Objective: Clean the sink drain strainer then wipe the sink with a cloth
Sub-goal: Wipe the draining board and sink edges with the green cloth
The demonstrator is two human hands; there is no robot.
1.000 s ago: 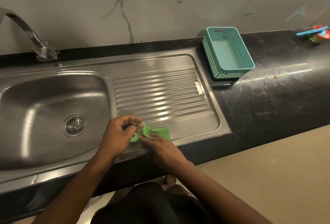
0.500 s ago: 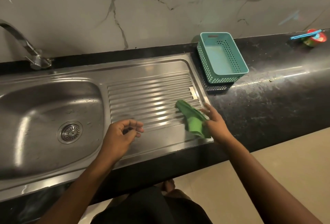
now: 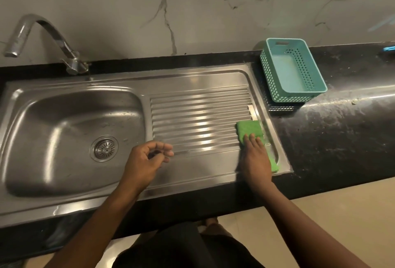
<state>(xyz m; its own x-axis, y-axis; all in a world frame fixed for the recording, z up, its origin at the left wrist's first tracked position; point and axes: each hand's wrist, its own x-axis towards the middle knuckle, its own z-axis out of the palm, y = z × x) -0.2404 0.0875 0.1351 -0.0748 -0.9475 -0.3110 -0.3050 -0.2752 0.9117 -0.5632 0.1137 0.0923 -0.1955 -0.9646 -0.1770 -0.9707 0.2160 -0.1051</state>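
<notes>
One green cloth (image 3: 249, 129) under right hand (image 3: 255, 158), left hand (image 3: 145, 161) idle, one strainer (image 3: 104, 149)

place: kitchen | evidence: steel sink (image 3: 74, 139) (with drainboard), tap (image 3: 51, 39), black counter (image 3: 342, 139)

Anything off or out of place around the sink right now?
Only minor things: the teal basket sits skewed on a black basket beside the drainboard, and the black counter shows whitish smears. Nothing spilled or broken.

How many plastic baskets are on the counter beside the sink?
2. A teal basket stands right of the sink, stacked on a dark basket that is mostly hidden beneath it; more could be nested unseen.
</notes>
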